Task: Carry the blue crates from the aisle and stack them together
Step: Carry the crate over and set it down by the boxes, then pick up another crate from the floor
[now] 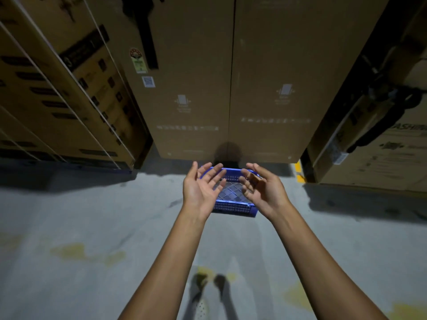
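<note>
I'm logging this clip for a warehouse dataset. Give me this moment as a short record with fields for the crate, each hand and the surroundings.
crate: one blue crate, mesh bottom visible, on the concrete floor
left hand: open, palm turned inward, holding nothing
right hand: open, fingers loosely bent, holding nothing
grip: neither hand grips the crate
surroundings: tall cardboard boxes right behind the crate
stack: no second crate in view

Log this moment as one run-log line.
stage: reach | left hand: open, empty | right hand: open, empty | blue crate: on floor, ungripped
</note>
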The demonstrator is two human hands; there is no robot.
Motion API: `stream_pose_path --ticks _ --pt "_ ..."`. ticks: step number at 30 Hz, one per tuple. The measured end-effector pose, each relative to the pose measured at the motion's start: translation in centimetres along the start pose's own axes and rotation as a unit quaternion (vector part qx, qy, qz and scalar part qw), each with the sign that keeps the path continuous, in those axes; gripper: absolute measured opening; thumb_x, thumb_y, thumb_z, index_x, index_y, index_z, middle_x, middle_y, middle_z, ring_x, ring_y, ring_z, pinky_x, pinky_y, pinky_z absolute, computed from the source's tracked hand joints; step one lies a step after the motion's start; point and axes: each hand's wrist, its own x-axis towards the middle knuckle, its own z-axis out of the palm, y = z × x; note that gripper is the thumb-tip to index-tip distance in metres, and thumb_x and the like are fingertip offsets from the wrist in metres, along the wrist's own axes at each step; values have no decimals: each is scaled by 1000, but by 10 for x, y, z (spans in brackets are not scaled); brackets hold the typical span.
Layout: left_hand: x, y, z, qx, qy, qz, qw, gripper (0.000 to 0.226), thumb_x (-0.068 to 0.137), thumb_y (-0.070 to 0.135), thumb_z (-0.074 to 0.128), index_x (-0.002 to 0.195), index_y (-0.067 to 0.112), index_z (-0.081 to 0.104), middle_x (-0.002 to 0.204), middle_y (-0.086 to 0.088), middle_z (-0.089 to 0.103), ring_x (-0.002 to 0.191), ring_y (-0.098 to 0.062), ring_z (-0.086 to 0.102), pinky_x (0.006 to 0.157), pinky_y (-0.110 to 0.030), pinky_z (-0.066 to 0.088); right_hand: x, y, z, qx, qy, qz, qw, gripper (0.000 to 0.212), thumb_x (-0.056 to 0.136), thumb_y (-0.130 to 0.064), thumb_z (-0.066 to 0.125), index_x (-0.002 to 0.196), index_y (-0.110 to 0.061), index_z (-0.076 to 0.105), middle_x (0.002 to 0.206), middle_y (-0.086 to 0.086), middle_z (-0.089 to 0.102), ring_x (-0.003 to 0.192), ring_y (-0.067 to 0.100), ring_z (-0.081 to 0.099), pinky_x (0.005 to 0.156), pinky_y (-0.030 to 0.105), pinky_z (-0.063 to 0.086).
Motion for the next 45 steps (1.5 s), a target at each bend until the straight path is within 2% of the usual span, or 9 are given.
stream_pose_path --ticks 8,17,23,27,30,32,34,36,45 --pt "-64 -77 10 14 84 72 994 22 96 31 51 90 12 60 88 -11 70 83 -25 65 79 -34 47 -36 -17 -67 -12 -67 98 993 14 94 -26 57 97 -16 66 80 1 69 66 15 65 57 23 49" --pt "-177 -131 -35 -79 175 137 972 16 94 25 51 88 13 59 82 -9 67 73 -21 63 66 -29 44 -99 43 -80 -25 -145 276 950 13 91 -25 57 95 -15 65 82 2 69 72 17 61 65 26 42" --pt "-296 -148 -118 -170 263 227 922 16 94 26 51 88 13 59 81 -7 67 72 -21 63 64 -28 44 -177 120 -63 -149 -226 346 898 12 94 -24 55 96 -16 63 78 2 67 66 16 62 57 23 44" --pt "-394 -181 -160 -117 372 296 872 13 94 19 51 90 11 59 80 -10 67 67 -20 64 61 -27 44 -271 184 -55 -222 -314 407 829 11 95 -23 55 96 -16 63 81 2 66 67 16 63 58 24 44" --pt "-470 -219 -192 85 517 350 777 10 91 12 54 85 13 62 81 -6 69 72 -20 65 64 -27 47 -361 236 -59 -322 -412 360 773 10 96 -20 56 95 -15 64 84 4 68 70 16 64 61 26 44" --pt "-529 -252 -221 276 606 352 658 6 88 16 57 85 19 63 88 2 67 84 -16 64 75 -27 47 -422 277 -76 -447 -514 134 719 5 92 -20 62 96 -17 65 93 2 70 79 14 66 69 29 48" --pt "-596 -292 -249 406 654 322 551 12 86 24 57 95 19 62 99 4 63 97 -16 57 86 -26 43 -480 315 -104 -538 -587 -151 586 21 88 -25 66 108 -22 63 109 -4 63 95 12 61 79 30 49" --pt "-665 -328 -273 434 693 317 480 22 84 28 54 101 16 62 105 -1 60 102 -22 54 90 -28 41 -536 345 -130 -521 -643 -294 477 35 86 -27 65 120 -24 58 120 -1 53 110 15 51 82 31 46" --pt "-915 -462 -329 367 826 246 349 33 82 34 48 104 15 61 108 -6 57 101 -29 51 89 -39 42 -745 458 -210 -460 -777 -236 359 39 82 -23 70 119 -22 59 117 1 50 107 21 57 88 35 49"
